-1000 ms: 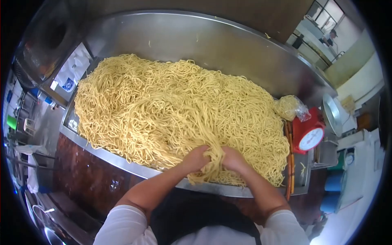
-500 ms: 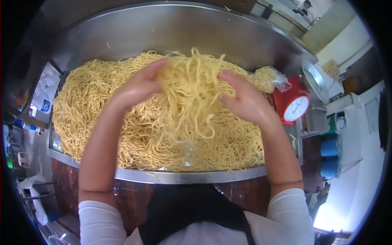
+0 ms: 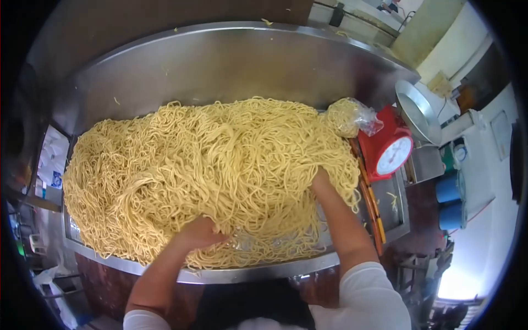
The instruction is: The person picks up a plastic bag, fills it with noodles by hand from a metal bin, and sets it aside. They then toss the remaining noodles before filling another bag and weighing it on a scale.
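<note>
A broad heap of yellow noodles (image 3: 165, 165) lies in a shallow metal tray (image 3: 220, 276). My left hand (image 3: 199, 234) is at the front of the heap, its fingers curled into the strands and its thumb partly showing. On the right side of the heap, my right hand (image 3: 320, 179) is sunk among the noodles, which hide its fingers. Between the two hands, a thinner layer of noodles lets wet, shiny tray bottom show through.
A red dial scale (image 3: 388, 148) stands to the right, with a round metal pan (image 3: 418, 111) behind it. A clear bag of noodles (image 3: 345, 117) leans beside the scale. Wooden sticks (image 3: 372, 201) lie along the tray's right side. Behind rises a metal back wall (image 3: 236, 66).
Both hands have come down from above the heap into the noodles, nearer to me. The loose noodles that were in the air between them now lie on the heap. The view has shifted slightly.
</note>
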Demonstrator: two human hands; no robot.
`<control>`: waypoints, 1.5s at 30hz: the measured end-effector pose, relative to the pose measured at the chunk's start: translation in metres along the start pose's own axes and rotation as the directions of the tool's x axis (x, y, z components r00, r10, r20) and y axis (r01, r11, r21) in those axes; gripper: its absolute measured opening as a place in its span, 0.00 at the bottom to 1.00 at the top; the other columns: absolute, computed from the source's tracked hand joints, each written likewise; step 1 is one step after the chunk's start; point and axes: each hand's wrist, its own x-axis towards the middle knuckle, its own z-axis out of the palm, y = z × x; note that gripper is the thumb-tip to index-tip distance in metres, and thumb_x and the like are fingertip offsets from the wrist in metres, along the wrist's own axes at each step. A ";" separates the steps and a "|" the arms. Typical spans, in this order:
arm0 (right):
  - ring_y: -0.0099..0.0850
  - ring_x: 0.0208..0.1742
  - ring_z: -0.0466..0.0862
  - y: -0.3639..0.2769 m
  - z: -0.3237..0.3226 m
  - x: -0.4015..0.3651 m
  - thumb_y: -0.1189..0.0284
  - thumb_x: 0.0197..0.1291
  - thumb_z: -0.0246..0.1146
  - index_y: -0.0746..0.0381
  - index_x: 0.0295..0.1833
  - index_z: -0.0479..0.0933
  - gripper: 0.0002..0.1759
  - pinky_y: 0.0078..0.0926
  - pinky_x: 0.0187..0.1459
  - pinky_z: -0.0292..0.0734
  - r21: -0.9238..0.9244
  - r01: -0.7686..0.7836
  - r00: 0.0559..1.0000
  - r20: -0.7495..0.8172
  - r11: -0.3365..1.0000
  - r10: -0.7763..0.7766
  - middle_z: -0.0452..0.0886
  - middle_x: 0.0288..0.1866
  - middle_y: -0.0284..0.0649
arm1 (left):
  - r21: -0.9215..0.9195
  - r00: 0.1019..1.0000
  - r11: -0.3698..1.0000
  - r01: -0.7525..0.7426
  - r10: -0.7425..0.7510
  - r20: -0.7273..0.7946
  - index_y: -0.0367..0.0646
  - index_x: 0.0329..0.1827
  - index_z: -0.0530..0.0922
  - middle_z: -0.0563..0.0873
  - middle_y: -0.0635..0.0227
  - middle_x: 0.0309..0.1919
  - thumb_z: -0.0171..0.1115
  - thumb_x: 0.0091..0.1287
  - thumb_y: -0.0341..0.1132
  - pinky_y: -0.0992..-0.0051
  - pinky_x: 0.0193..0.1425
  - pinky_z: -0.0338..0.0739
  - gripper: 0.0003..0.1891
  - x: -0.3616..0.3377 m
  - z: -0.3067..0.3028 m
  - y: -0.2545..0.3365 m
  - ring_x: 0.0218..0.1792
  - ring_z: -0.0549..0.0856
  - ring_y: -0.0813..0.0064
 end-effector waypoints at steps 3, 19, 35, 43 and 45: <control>0.48 0.47 0.85 -0.038 -0.044 0.000 0.58 0.55 0.67 0.62 0.55 0.81 0.26 0.41 0.48 0.79 -0.542 0.352 0.931 0.286 0.763 -0.226 0.86 0.45 0.52 | 0.077 0.975 0.974 -0.214 0.217 -0.041 0.46 0.44 0.86 0.88 0.53 0.38 0.66 0.58 0.60 0.60 0.47 0.81 0.25 -0.015 -0.052 -0.029 0.40 0.87 0.51; 0.44 0.49 0.85 -0.134 0.011 0.154 0.63 0.65 0.58 0.62 0.58 0.80 0.21 0.39 0.50 0.80 -0.571 0.260 0.948 0.306 0.779 -0.092 0.85 0.52 0.49 | -0.265 0.825 0.828 -0.494 0.351 -0.443 0.44 0.52 0.83 0.87 0.58 0.34 0.62 0.60 0.56 0.63 0.54 0.79 0.26 0.091 -0.013 0.076 0.45 0.86 0.62; 0.43 0.62 0.79 -0.079 0.051 0.084 0.61 0.64 0.60 0.59 0.60 0.78 0.22 0.40 0.61 0.73 -0.781 0.374 0.913 0.405 0.499 -0.050 0.81 0.62 0.44 | -0.095 0.959 0.965 -0.245 0.227 -0.170 0.43 0.77 0.60 0.59 0.43 0.76 0.57 0.67 0.56 0.54 0.77 0.59 0.40 0.139 -0.121 -0.009 0.73 0.66 0.49; 0.40 0.64 0.78 -0.114 0.052 0.125 0.60 0.69 0.54 0.57 0.62 0.78 0.22 0.45 0.66 0.67 -0.871 0.110 0.993 0.111 0.478 -0.025 0.81 0.63 0.40 | -0.349 0.972 0.927 -0.140 0.061 -0.226 0.37 0.75 0.63 0.70 0.43 0.70 0.53 0.69 0.53 0.59 0.73 0.65 0.37 0.114 -0.110 -0.055 0.69 0.72 0.49; 0.40 0.65 0.77 -0.107 0.059 0.139 0.59 0.67 0.55 0.58 0.64 0.76 0.24 0.46 0.67 0.66 -0.822 0.033 0.982 0.133 0.568 0.136 0.79 0.64 0.40 | -0.511 0.914 0.813 -0.281 0.063 -0.402 0.37 0.74 0.65 0.70 0.44 0.70 0.56 0.69 0.48 0.61 0.74 0.65 0.34 0.094 -0.098 -0.035 0.69 0.73 0.51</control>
